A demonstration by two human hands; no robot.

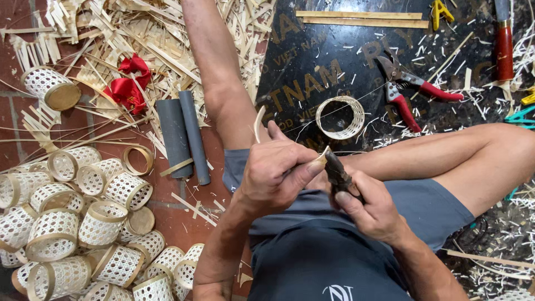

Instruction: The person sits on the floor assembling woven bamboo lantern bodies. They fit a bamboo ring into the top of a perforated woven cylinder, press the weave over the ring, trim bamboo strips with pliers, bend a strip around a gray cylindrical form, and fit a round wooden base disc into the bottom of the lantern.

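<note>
Dozens of woven bamboo cylinders heap at eight o'clock; at centre the left hand grips a thin bamboo strip, the right hand clenches a dark knife against it

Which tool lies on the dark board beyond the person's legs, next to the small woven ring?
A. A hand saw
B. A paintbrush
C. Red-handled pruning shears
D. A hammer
C: red-handled pruning shears lie on the dark board, just right of the woven ring; no hammer, saw or paintbrush shows there.
</note>
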